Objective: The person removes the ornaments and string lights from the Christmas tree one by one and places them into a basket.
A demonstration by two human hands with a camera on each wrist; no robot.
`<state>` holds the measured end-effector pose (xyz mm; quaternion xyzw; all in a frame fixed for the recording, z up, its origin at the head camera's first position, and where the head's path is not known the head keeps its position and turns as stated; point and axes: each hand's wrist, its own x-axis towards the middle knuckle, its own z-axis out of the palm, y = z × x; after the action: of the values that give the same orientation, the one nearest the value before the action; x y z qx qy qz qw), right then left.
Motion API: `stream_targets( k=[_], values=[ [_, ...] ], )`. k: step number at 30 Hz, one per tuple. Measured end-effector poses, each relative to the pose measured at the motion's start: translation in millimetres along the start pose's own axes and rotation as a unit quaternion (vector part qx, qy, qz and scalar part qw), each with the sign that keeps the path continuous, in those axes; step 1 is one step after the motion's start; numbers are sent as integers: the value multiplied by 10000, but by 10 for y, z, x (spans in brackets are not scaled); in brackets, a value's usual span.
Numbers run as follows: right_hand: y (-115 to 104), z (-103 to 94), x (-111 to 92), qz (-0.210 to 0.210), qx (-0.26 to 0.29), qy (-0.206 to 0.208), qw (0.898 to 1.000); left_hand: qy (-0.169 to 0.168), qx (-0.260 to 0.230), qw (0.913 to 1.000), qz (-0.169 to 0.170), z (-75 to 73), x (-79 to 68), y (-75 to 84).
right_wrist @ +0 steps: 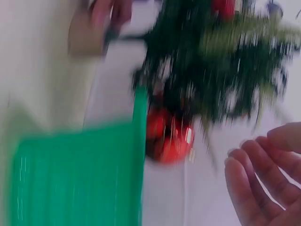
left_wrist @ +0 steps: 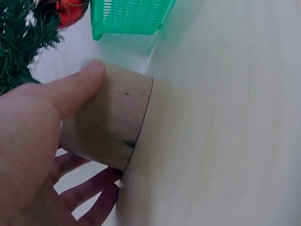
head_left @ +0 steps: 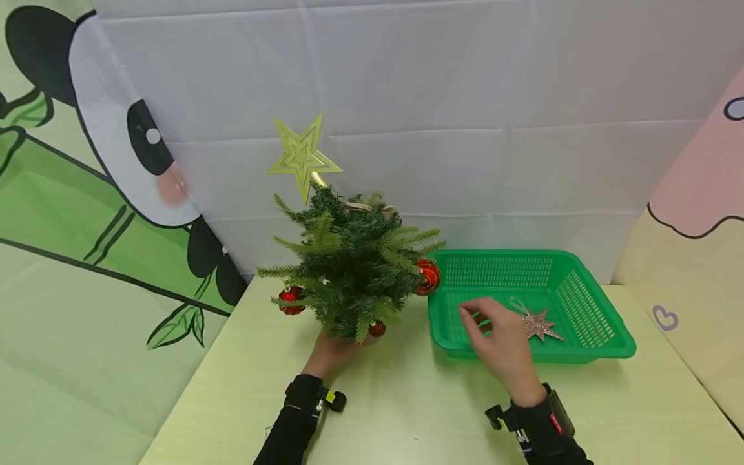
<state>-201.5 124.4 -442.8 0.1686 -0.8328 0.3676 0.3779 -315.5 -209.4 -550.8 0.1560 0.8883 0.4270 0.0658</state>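
A small artificial Christmas tree (head_left: 354,265) stands on the table, topped by a gold star (head_left: 302,158). My left hand (head_left: 332,352) grips its round wooden base (left_wrist: 115,115), thumb on one side and fingers around the other. Red baubles hang on the branches, one at the right (head_left: 428,278) and one at the left (head_left: 291,300). Over the near rim of a green plastic basket (head_left: 604,352), my right hand (head_left: 502,345) hovers with fingers loosely bent and nothing between them. Inside the basket lies a glittery pink star ornament (head_left: 540,325), partly hidden by that hand.
The pale table (head_left: 407,413) carries the tree and, to its right, the basket. Behind them hangs a white cloth backdrop (head_left: 436,77) with a cartoon panda printed on the left. The right wrist view is blurred.
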Motion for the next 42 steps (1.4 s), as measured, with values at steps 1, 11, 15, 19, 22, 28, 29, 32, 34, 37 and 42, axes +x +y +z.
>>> stream_targets(
  k=[1, 11, 15, 19, 22, 28, 29, 32, 34, 37, 42],
  values=[
    [-88, 43, -1, -49, 110, -155, 9998, 70, -68, 9999, -47, 5, -21, 0],
    [-480, 344, -119, 157, 1225, -1764, 9765, 1054, -483, 9920, -498, 133, -125, 112],
    [-488, 387, -141, 204, 1479, -1913, 9701, 1166, 29, 9931, -142, 161, -110, 135],
    [-482, 423, -151, 396, 1682, -2152, 9612, 1133, 607, 9914, 245, 141, -45, 72],
    [-474, 451, -167, 545, 1766, -2373, 9537, 1176, 1686, 9752, 822, 197, 112, -281],
    [-463, 477, -179, 445, 1691, -2192, 9599, 1390, 3858, 9012, 1405, 374, 442, -968],
    [-464, 474, -172, 331, 1621, -2060, 9645, 1588, 4010, 8882, 1583, 410, 482, -1074],
    [-462, 457, -145, -78, 1312, -1557, 9790, 1488, 3968, 8943, 1435, 401, 469, -1043],
    [-461, 439, -125, -350, 1171, -1271, 9843, 1839, 3868, 8870, 1728, 425, 476, -1065],
    [-465, 414, -102, -591, 1116, -1019, 9867, 1684, 3504, 9065, 1645, 298, 291, -682],
    [-520, 383, -84, -929, 986, -839, 9872, 1471, 3501, 9129, 1498, 91, -41, 45]
  ],
)
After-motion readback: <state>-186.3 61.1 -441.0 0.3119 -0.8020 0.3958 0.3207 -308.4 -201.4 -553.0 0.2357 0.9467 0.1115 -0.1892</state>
